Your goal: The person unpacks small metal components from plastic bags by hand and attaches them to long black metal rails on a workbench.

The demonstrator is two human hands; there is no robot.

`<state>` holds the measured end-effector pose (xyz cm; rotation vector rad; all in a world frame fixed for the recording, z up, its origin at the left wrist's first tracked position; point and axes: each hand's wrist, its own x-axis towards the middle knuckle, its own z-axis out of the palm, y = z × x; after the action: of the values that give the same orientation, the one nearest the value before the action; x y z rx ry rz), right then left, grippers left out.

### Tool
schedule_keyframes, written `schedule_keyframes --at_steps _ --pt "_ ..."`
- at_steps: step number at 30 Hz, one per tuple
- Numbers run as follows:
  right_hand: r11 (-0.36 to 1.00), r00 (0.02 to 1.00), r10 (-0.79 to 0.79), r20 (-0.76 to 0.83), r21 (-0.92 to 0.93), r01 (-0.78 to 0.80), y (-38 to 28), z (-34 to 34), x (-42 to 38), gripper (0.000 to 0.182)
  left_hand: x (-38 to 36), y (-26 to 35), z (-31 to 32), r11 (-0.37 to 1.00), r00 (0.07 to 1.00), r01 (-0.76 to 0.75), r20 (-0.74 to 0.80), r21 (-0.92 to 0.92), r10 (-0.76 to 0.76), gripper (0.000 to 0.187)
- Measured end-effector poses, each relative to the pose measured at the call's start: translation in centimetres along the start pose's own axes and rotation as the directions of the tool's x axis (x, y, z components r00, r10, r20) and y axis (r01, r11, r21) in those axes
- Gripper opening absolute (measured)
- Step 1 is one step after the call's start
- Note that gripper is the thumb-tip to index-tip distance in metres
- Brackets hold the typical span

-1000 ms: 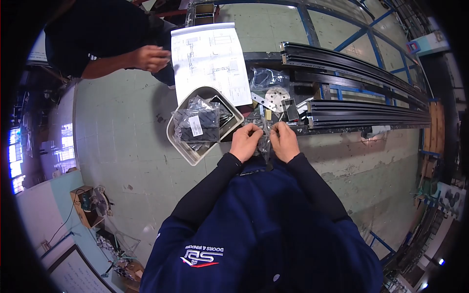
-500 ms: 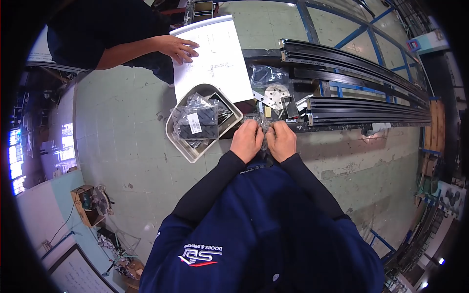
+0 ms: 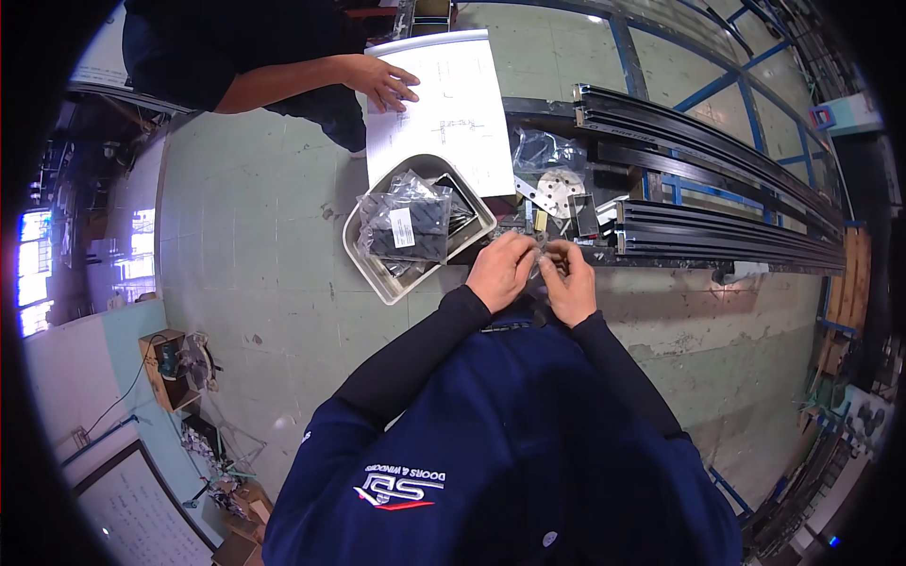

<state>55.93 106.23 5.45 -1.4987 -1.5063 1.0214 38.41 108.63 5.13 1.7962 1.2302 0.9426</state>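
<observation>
My left hand (image 3: 502,272) and my right hand (image 3: 569,283) meet in front of my chest at the bench edge. Their fingers are closed on a small piece of clear plastic (image 3: 539,253) between them; what it contains is too small to tell. Just beyond lie a round perforated disc (image 3: 561,192), a metal strip with holes (image 3: 534,195) and a clear plastic bag (image 3: 547,151). To the left, a grey bin (image 3: 388,290) holds plastic packets of black parts (image 3: 425,229) with a white label.
Black aluminium profiles (image 3: 727,235) extend to the right across the bench. A paper drawing (image 3: 453,104) lies beyond the bin, with another person's hand (image 3: 382,81) on it. Blue metal frames (image 3: 628,57) stand at the back.
The view has shifted, so the bench and bin appear further right. My hands remain together at the plastic, with my right fingers now more spread around it.
</observation>
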Motion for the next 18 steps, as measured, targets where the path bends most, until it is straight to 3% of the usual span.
schedule_keyframes --at_steps 1,4,8,11,18 --pt "0.997 0.999 0.049 -0.006 0.051 -0.049 -0.7 0.0 0.1 0.017 0.0 0.0 0.0 1.0 1.0 0.001 0.001 -0.004 -0.001 0.017" --pt "0.991 0.998 -0.005 0.064 -0.131 0.014 -1.1 -0.8 0.6 0.017 -0.2 -0.4 0.2 1.0 1.0 -0.002 0.013 -0.011 0.002 0.012" --pt "0.917 0.985 -0.175 0.008 -0.364 0.166 -0.4 0.1 0.9 0.012 0.1 0.0 0.2 0.999 1.0 -0.018 0.016 0.03 0.018 0.012" --pt "0.83 0.974 -0.221 0.043 -0.517 0.211 -0.5 0.7 0.6 0.014 -0.4 -0.4 1.1 0.986 1.0 -0.02 0.014 0.164 0.017 0.015" --pt "0.754 0.968 -0.252 0.021 -0.623 0.21 0.1 1.1 0.4 0.015 -0.9 -0.7 1.8 0.971 0.994 0.107 -0.048 0.216 -0.099 0.015"
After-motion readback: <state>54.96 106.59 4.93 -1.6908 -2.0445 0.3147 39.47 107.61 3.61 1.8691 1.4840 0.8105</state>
